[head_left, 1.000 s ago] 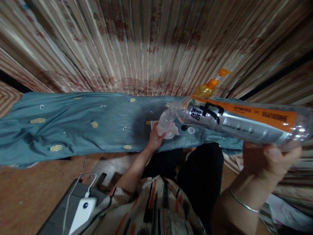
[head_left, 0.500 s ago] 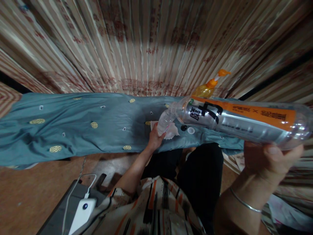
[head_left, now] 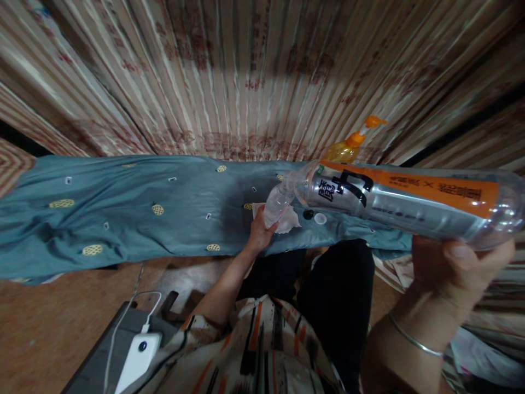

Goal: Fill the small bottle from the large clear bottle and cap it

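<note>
My right hand point(head_left: 455, 268) is closed around the base end of a large clear plastic bottle point(head_left: 410, 200) with an orange and silver label. The bottle is tipped, its neck pointing left and down. Its mouth meets the top of a smaller clear bottle point(head_left: 275, 203), which my left hand point(head_left: 261, 231) grips low down. A white tissue point(head_left: 290, 220) lies under the small bottle on the teal patterned cloth point(head_left: 184, 210). Beside it rest a black cap point(head_left: 308, 215) and a white cap point(head_left: 320, 219). Whether liquid is flowing I cannot tell.
Behind the large bottle stands a yellow pump bottle point(head_left: 343, 152) with an orange top. A striped curtain point(head_left: 229, 76) hangs along the far side. At lower left, a white power bank point(head_left: 139, 358) with a cable lies on a dark surface point(head_left: 98, 355).
My right hand and the base of the large bottle have shifted very slightly to the right. My left hand and the small bottle look the same.
</note>
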A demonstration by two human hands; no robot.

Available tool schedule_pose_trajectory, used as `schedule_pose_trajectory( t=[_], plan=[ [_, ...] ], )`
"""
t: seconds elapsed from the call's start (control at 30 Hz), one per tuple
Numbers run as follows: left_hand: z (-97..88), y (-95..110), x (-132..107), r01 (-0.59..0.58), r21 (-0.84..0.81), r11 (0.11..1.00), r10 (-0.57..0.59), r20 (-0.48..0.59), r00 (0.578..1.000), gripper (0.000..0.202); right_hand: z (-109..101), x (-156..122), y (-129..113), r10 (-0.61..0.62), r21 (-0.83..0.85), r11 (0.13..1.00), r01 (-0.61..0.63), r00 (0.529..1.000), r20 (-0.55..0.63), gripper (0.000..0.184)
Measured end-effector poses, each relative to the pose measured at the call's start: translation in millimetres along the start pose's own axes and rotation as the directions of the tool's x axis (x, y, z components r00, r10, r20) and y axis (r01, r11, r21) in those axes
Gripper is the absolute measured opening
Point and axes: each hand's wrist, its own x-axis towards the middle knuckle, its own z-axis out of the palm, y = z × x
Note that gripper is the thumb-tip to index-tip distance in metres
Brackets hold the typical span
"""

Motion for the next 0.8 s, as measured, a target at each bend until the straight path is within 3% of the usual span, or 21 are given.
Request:
schedule_pose_trajectory(
  t=[0.13, 0.8],
  plan=[
    [0.6, -1.1, 0.7, 0.000, 0.009, 1.000, 0.000, 0.002, 1.000, 0.061, -1.4, 0.9, 0.3, -0.041, -0.002, 0.999, 0.041, 0.997, 0.065, 0.081],
    [0.7, -1.9, 0.7, -0.013, -0.004, 1.000, 0.013, 0.006, 1.000, 0.061, -5.8, 5.8, 0.2, -0.058, -0.034, 0.997, 0.063, 0.989, 0.137, 0.073]
  ],
)
